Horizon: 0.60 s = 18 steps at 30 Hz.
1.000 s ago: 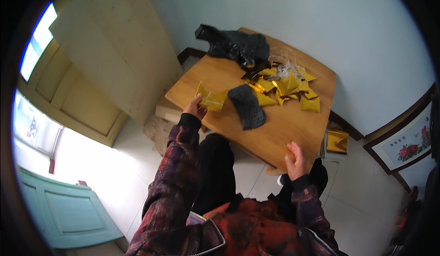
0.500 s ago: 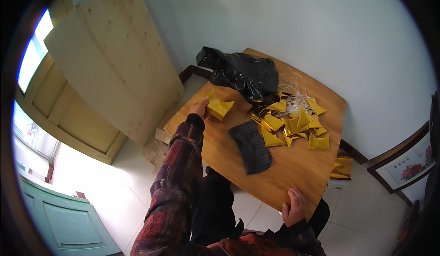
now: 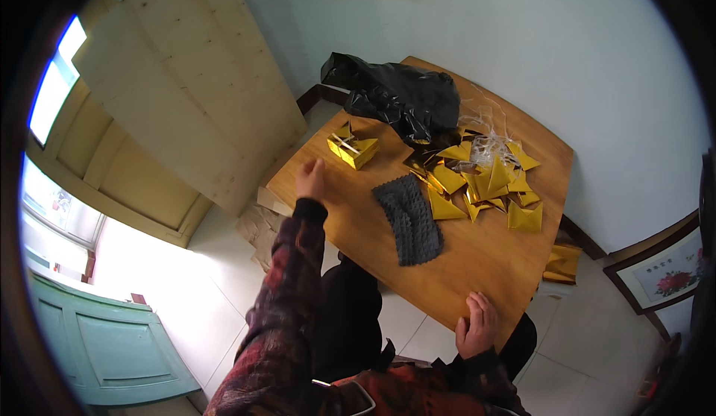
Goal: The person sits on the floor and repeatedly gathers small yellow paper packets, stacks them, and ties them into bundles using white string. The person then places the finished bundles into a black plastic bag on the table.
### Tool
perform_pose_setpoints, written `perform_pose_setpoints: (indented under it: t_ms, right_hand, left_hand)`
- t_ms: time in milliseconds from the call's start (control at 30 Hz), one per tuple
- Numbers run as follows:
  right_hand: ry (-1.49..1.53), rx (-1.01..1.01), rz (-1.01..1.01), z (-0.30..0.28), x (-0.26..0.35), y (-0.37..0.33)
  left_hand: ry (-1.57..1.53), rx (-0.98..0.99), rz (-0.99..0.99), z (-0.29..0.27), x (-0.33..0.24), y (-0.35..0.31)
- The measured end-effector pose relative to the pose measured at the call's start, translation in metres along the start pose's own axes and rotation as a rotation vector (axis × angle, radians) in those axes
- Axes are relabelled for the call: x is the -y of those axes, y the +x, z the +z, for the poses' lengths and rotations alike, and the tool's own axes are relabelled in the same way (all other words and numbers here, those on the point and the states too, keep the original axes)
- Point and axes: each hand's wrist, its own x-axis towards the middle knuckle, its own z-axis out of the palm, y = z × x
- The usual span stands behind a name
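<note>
My left hand (image 3: 311,180) is at the table's left side, holding nothing, thumb and forefinger slightly apart. Just beyond it, not touching it, stands a shiny gold folded-paper piece (image 3: 355,152) with pointed ends and a pale strip across its top. My right hand (image 3: 478,325) rests at the near right table edge, fingers extended and empty. Between the hands lies a dark grey textured cloth or mat (image 3: 410,222) with a jagged edge. Right of it is a loose heap of gold folded-paper pieces (image 3: 488,180), beside a tangle of clear plastic (image 3: 490,147).
A crumpled black plastic bag (image 3: 406,95) lies at the back of the wooden table (image 3: 462,259). Plywood board (image 3: 186,73) leans at the left. Gold paper (image 3: 561,263) sits low beyond the right edge. A framed picture (image 3: 664,270) stands by the wall.
My left hand has let go of the gold folded-paper piece and drawn back toward me. The piece stays on the table. My right hand keeps its place at the table edge.
</note>
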Motion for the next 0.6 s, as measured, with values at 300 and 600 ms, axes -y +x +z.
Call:
perform_pose_setpoints:
  t_ms: [300, 600]
  right_hand:
    - [-0.019, -0.030, -0.046, 0.006, -0.005, -0.005]
    - [0.056, -0.068, -0.056, 0.004, -0.008, -0.010]
  left_hand:
    - [0.154, 0.449, 0.082, -0.039, -0.027, -0.279]
    - [0.522, 0.722, 0.466, -0.053, -0.088, -0.313]
